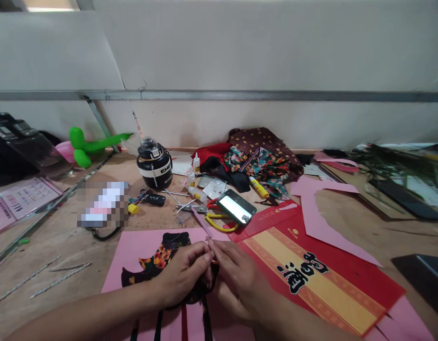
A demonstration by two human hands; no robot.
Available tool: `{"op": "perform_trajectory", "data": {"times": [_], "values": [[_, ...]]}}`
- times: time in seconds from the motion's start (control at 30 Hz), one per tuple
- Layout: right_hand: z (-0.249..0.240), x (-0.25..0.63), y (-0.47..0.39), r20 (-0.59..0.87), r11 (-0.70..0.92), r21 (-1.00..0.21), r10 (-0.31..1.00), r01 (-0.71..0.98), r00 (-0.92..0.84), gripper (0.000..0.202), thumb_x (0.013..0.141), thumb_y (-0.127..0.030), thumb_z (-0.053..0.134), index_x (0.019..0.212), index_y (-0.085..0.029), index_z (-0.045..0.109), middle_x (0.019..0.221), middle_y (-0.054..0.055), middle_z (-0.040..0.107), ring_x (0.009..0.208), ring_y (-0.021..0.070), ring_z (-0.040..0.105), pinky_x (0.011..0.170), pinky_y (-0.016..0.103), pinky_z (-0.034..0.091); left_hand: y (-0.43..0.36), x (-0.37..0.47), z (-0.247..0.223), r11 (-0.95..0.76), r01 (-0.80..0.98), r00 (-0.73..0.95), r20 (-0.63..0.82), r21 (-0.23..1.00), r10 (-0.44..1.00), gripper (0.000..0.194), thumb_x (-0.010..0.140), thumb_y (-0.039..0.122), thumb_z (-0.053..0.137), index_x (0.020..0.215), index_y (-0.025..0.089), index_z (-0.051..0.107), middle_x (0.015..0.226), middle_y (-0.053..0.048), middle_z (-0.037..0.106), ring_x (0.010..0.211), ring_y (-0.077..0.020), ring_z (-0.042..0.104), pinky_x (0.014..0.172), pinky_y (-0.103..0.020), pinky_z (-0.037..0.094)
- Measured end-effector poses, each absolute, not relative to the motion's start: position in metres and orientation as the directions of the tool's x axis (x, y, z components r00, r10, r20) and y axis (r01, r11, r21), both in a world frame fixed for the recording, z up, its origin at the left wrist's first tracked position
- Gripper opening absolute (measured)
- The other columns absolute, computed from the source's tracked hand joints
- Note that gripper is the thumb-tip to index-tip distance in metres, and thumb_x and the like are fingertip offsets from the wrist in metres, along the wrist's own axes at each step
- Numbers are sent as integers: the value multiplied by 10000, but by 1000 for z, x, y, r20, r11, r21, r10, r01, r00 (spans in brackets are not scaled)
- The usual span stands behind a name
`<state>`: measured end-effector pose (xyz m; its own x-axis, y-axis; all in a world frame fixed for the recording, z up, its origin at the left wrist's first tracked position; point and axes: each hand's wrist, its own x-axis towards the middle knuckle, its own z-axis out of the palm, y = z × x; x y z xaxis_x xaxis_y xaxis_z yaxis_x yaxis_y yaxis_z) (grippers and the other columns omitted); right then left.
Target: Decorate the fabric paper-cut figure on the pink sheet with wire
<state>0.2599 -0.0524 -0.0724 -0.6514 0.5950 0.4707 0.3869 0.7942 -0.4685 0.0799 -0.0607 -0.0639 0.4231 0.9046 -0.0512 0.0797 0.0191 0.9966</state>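
A pink paper sheet [128, 248] lies in front of me with dark floral fabric pieces [162, 258] on it. Above the fabric, my left hand [188, 272] has its fingers curled and pressed together; what they hold, if anything, is hidden. My right hand [236, 279] meets it at the fingertips, thumb and index finger pinched near the lower end of a thin pink strip [202, 221]. Dark fabric shows between and below the two hands. Narrow black and red strips [184, 322] run down the pink sheet toward me.
Behind the hands are yellow-handled scissors [222, 228], a phone [236, 207], small glue bottles [191, 180] and a black flask [154, 163]. A red printed bag [311, 270] lies right, beside pink paper scraps [322, 222]. Piled fabric [265, 156] rests by the wall; twisted cords [59, 279] lie left.
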Motion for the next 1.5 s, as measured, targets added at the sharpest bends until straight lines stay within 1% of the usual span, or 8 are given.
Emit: {"op": "perform_trajectory", "data": {"times": [0.13, 0.23, 0.3, 0.47, 0.53, 0.7, 0.93, 1.5], "values": [[-79, 257, -58, 557, 856, -123, 478, 502, -679, 589, 749, -39, 440, 1335, 6, 398, 1202, 239, 585, 1125, 318, 526, 871, 475, 519, -61, 82, -64, -199, 244, 413, 84, 949, 907, 235, 902, 291, 367, 756, 166, 501, 735, -16, 537, 674, -131, 471, 662, -244, 404], [-83, 255, -62, 576, 838, -13, 452, 545, -681, 575, 773, 5, 407, 1348, 20, 381, 1241, 260, 565, 1174, 334, 502, 866, 482, 516, -61, 82, -64, -281, 314, 426, 130, 907, 896, 215, 880, 253, 357, 776, 168, 525, 770, -30, 556, 706, -152, 486, 700, -266, 412], [-82, 255, -63, 562, 831, -97, 500, 548, -659, 616, 760, -13, 418, 1373, 0, 353, 1266, 253, 549, 1187, 333, 496, 889, 495, 505, -60, 81, -58, -277, 356, 408, 118, 893, 905, 214, 878, 265, 372, 805, 168, 548, 809, -44, 578, 756, -172, 512, 746, -286, 418], [-68, 257, -57, 404, 668, -609, 725, 428, -558, 750, 714, -45, 410, 1430, -220, 271, 1393, 108, 457, 1279, 247, 429, 1003, 471, 450, -57, 74, -35, -213, 337, 324, 100, 917, 941, 221, 902, 336, 427, 1014, 187, 547, 1058, -69, 590, 989, -202, 524, 895, -306, 387], [-65, 259, -54, 386, 629, -661, 752, 409, -534, 767, 718, -26, 388, 1431, -278, 257, 1415, 75, 430, 1299, 228, 406, 1024, 479, 428, -57, 71, -30, -211, 351, 263, 120, 912, 957, 211, 900, 346, 445, 1017, 194, 532, 1052, -63, 588, 974, -196, 525, 876, -298, 393], [-67, 262, -52, 475, 783, -417, 621, 461, -623, 788, 687, -49, 429, 1444, -147, 237, 1426, 164, 392, 1323, 285, 346, 1032, 505, 399, -59, 69, -31, -94, 312, 371, -30, 945, 928, 281, 924, 382, 372, 757, 190, 491, 687, -1, 547, 622, -134, 492, 599, -232, 399], [-69, 260, -45, 549, 848, -132, 493, 513, -674, 695, 713, -51, 461, 1394, -65, 324, 1327, 211, 497, 1267, 309, 405, 956, 491, 452, -61, 70, -33, 35, 203, 533, -140, 979, 834, 350, 934, 445, 330, 758, 181, 477, 663, -8, 552, 573, -119, 486, 561, -226, 388], [-74, 264, -44, 461, 810, -361, 586, 462, -666, 712, 719, -85, 470, 1412, -138, 312, 1353, 173, 468, 1262, 288, 412, 1011, 491, 409, -54, 71, -41, 236, 51, 540, -225, 971, 811, 392, 855, 557, 462, 788, 171, 484, 611, 21, 550, 486, -82, 463, 485, -207, 364]]}}
